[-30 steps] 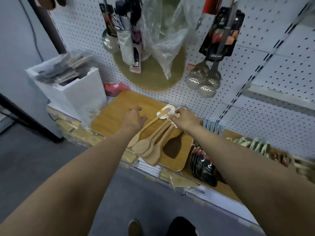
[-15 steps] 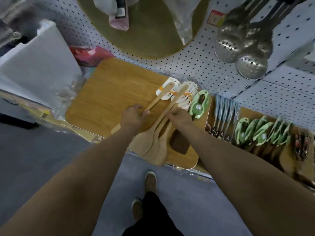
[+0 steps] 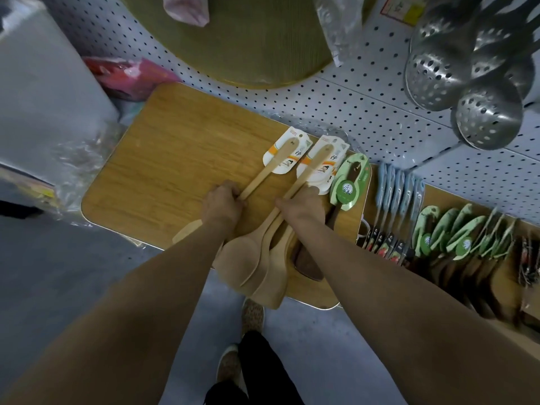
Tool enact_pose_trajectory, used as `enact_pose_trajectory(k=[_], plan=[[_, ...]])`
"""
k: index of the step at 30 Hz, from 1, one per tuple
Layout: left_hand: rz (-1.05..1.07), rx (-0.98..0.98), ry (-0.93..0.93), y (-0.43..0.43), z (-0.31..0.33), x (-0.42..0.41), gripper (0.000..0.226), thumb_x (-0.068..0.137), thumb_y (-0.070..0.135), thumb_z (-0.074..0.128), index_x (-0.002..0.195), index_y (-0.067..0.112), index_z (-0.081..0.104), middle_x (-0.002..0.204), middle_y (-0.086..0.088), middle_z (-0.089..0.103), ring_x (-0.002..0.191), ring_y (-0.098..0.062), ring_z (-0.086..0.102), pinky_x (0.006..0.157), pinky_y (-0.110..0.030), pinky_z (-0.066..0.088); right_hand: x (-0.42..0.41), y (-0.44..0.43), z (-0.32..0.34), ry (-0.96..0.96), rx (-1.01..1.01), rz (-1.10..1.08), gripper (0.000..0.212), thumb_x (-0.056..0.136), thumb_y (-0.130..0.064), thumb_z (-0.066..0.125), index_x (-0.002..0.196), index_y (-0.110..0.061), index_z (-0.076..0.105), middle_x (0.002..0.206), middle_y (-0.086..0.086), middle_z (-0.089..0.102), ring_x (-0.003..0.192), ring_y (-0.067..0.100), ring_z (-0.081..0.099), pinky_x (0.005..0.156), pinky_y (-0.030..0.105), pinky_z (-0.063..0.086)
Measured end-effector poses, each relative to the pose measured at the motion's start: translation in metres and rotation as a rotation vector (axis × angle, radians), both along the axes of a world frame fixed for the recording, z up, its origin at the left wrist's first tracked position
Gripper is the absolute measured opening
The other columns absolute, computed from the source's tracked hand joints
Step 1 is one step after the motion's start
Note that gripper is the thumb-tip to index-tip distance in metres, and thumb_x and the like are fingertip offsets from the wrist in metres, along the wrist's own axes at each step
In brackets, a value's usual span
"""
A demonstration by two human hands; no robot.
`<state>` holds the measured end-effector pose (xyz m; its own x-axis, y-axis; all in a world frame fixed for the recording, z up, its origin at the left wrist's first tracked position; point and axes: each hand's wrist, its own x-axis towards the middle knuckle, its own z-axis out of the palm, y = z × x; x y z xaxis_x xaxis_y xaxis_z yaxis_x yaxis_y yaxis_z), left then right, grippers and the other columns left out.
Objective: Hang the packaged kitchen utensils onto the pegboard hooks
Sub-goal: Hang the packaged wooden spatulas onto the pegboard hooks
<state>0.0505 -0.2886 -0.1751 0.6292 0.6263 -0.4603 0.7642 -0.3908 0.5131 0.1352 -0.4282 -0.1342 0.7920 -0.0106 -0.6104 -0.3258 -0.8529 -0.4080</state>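
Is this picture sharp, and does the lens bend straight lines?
Head view: wooden spatulas, left hand and right hand look sharp; hole rows on the pegboard bow under the wide lens; the perforated ladles carry soft glare; the floor is dim.

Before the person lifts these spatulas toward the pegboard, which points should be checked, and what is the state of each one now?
1. Left hand grips the single wooden spatula by its handle: ok.
2. Right hand holds the spatula bundle by the handles: ok.
3. The single wooden spatula lies apart from the spatula bundle: ok.
4. Hang holes in the white cards are free: cannot tell.
5. An empty hook shows on the pegboard: not ok, none is in view.
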Motion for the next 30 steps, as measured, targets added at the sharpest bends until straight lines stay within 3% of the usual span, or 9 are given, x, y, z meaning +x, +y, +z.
enact_pose_trajectory(k=[4,8,10,13,17,20,24,27,30], plan=[[0.046,-0.134,-0.025,0.003,0.012,-0.012,0.026,0.087,0.023,0.074,0.110,0.014,0.068,0.106,-0.006,0.066,0.105,-0.026,0.060,0.088,-0.034,0.048,-0.006,-0.008,0.004,-0.012,0.083,-0.103,0.064,0.082,-0.032,0.076,0.131,-0.008,0.044,0.117,0.008,0.062,0.107,0.029,0.064,0.075,0.034,0.052],[0.154,-0.244,-0.153,-0.003,0.033,-0.038,0.015,0.086,0.015,0.074,0.080,0.016,0.060,0.087,-0.008,0.062,0.092,-0.032,0.065,0.082,-0.040,0.055,-0.020,-0.028,0.016,-0.093,0.256,-0.193,0.033,0.090,-0.028,0.071,0.114,-0.008,0.059,0.107,0.010,0.068,0.098,0.029,0.067,0.084,0.043,0.059],[0.180,-0.271,-0.228,-0.010,0.053,-0.052,0.018,0.088,0.010,0.071,0.080,0.012,0.056,0.085,-0.011,0.061,0.076,-0.024,0.063,0.067,-0.029,0.053,-0.030,-0.039,0.031,-0.130,0.346,-0.216,0.023,0.096,-0.026,0.065,0.110,-0.008,0.061,0.101,0.011,0.070,0.092,0.030,0.068,0.082,0.048,0.060],[0.221,-0.373,-0.318,-0.034,0.087,-0.069,0.016,0.091,0.006,0.067,0.087,0.008,0.052,0.084,-0.015,0.064,0.053,-0.008,0.061,0.045,-0.014,0.046,-0.052,-0.061,0.066,-0.197,0.436,-0.219,0.020,0.103,-0.027,0.054,0.113,-0.010,0.061,0.095,0.005,0.067,0.083,0.023,0.062,0.073,0.036,0.052],[0.223,-0.528,-0.412,-0.080,0.129,-0.088,0.012,0.095,0.007,0.063,0.102,0.005,0.055,0.090,-0.018,0.069,0.052,-0.009,0.063,0.049,-0.016,0.050,-0.083,-0.102,0.111,-0.233,0.548,-0.287,0.019,0.104,-0.038,0.049,0.099,-0.030,0.065,0.080,0.002,0.062,0.083,0.035,0.067,0.077,0.048,0.059],[0.188,-0.612,-0.464,-0.122,0.157,-0.100,0.019,0.096,0.013,0.063,0.113,0.008,0.056,0.077,-0.011,0.068,0.048,-0.009,0.059,0.045,-0.017,0.048,-0.096,-0.143,0.137,-0.230,0.619,-0.371,0.025,0.099,-0.042,0.054,0.103,-0.024,0.072,0.082,0.011,0.065,0.078,0.036,0.066,0.074,0.058,0.060],[0.077,-0.626,-0.420,-0.180,0.187,-0.107,0.022,0.097,0.021,0.063,0.118,0.017,0.056,0.076,-0.008,0.071,0.052,-0.013,0.060,0.054,-0.026,0.048,-0.118,-0.209,0.185,-0.280,0.691,-0.502,0.020,0.104,-0.021,0.053,0.108,-0.012,0.071,0.076,0.010,0.061,0.067,0.024,0.057,0.065,0.039,0.057],[0.003,-0.658,-0.381,-0.232,0.203,-0.108,0.019,0.097,0.013,0.063,0.110,0.000,0.062,0.088,-0.014,0.072,0.064,-0.020,0.064,0.057,-0.027,0.053,-0.125,-0.272,0.209,-0.324,0.709,-0.605,0.019,0.104,-0.016,0.050,0.111,-0.018,0.068,0.075,0.010,0.056,0.064,0.024,0.054,0.065,0.040,0.053],[-0.094,-0.669,-0.377,-0.294,0.216,-0.105,0.017,0.097,0.014,0.061,0.110,0.003,0.062,0.095,-0.009,0.075,0.070,-0.017,0.067,0.061,-0.027,0.052,-0.123,-0.344,0.222,-0.402,0.695,-0.716,0.025,0.101,-0.016,0.052,0.120,-0.023,0.066,0.075,0.006,0.060,0.059,0.019,0.052,0.058,0.032,0.049]])
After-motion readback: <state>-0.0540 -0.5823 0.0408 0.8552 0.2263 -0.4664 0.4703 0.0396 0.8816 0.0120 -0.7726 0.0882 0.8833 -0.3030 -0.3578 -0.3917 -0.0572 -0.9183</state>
